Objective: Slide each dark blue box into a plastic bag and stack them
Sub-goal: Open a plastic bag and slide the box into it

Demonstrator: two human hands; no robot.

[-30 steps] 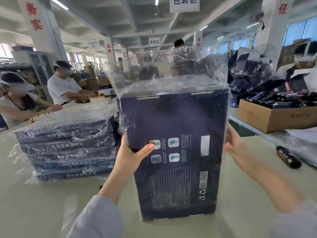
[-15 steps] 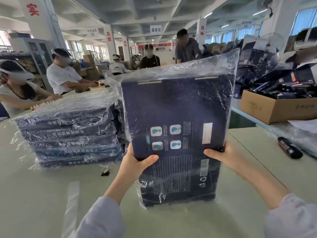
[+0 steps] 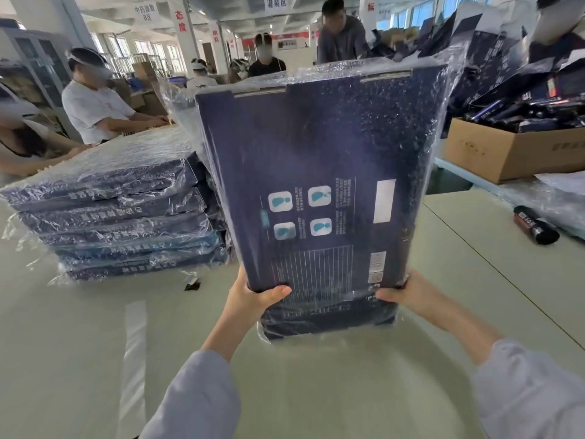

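Observation:
A dark blue box [image 3: 323, 147] stands upright in front of me, wrapped in a clear plastic bag [image 3: 443, 99] that covers it from the top down. My left hand [image 3: 253, 299] grips its lower left corner, thumb across the printed face. My right hand [image 3: 408, 293] grips the lower right corner the same way. The box hangs just above the table, tilted slightly to the right. To its left lies a stack of several bagged dark blue boxes [image 3: 120, 213].
The pale green table [image 3: 63, 343] carries a strip of clear tape [image 3: 133, 359] at the left. A dark bottle [image 3: 535, 229] lies at the right. A cardboard carton [image 3: 506, 153] full of dark items stands behind it. Several people work at the far side.
Both hands slid down to the box's lower corners. The loose bag top that stood above the box now lies tight against it. The box came closer and tilted.

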